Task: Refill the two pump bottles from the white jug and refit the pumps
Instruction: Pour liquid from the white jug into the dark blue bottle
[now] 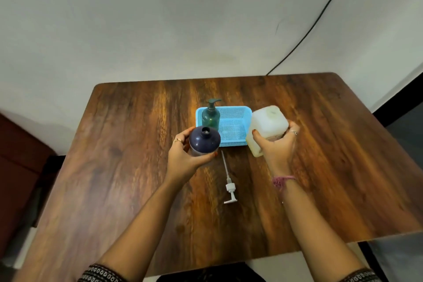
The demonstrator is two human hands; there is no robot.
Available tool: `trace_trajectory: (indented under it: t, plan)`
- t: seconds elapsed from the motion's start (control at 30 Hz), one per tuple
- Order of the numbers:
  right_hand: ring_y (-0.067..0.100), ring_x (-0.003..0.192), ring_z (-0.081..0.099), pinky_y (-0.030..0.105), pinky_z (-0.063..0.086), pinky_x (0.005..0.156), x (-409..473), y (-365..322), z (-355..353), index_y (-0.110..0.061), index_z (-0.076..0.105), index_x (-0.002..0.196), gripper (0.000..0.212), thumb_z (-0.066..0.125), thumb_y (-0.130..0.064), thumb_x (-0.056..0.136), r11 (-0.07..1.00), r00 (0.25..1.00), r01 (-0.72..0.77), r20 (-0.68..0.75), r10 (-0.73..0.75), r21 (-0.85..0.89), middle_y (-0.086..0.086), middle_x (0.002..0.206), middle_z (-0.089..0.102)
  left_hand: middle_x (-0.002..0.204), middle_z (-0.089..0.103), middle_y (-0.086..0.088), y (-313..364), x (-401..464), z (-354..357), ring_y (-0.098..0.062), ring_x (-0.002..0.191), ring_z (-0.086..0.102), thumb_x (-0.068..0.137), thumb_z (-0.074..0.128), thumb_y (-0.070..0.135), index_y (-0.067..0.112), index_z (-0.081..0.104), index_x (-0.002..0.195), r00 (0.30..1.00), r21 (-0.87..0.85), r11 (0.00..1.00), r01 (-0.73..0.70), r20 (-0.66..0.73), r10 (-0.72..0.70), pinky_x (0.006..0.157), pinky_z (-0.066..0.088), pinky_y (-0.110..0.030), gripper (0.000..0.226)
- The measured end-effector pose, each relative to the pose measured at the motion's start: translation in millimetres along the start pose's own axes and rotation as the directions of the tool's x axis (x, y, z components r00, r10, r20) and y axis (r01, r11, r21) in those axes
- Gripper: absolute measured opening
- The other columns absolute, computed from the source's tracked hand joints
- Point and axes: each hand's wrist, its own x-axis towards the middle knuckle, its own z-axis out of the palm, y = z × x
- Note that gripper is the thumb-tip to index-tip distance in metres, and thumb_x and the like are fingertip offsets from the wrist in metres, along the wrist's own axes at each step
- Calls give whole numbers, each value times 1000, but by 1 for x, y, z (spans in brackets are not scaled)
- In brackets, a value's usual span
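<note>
Both hands worked over the wooden table point(119, 167): the right hand point(278, 147) gripped the white jug point(267, 125), tilted, just right of the blue basket point(235, 121), while the left hand point(185, 155) curled round the dark blue bottle point(204, 141), its neck open, at the basket's near left corner. A green pump bottle point(211, 115) stood upright in the basket's far left, pump fitted. Nearer, between the forearms, a white pump point(229, 184) lay flat on the table.

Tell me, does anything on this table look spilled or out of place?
No spill shows. The white pump lies loose on the table, off the dark bottle, whose neck is open. That fits a refill, so nothing looks wrong.
</note>
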Motion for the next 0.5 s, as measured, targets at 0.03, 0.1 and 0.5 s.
trace_trajectory:
  t: [0.03,0.1,0.5]
  plan:
    - [16,100,56,13,48,69,-7,8,0,-10,40,125,81,88,-17,60,1000,1000,-18,-2,18,-6,0,112,50,120,57,10,-7,-3,-1,7,104,57,58,91,17,17,50,128,1000,6,1000,14,14,-14,83,50,-11,81]
    - [19,101,58,22,50,72,-20,26,-1,-10,41,122,80,89,-15,59,999,999,-47,-8,46,-19,0,109,52,118,55,14,-22,-10,-2,6,103,57,59,90,15,18,49,128,999,22,999,41,35,-42,79,48,-7,81]
    - [13,107,53,3,42,65,-61,73,-14,-9,39,129,80,87,-13,65,974,977,-215,-27,214,-67,7,122,54,122,57,3,-80,-33,-2,6,102,58,58,89,6,18,49,125,985,20,989,148,80,-149,79,45,-5,79]
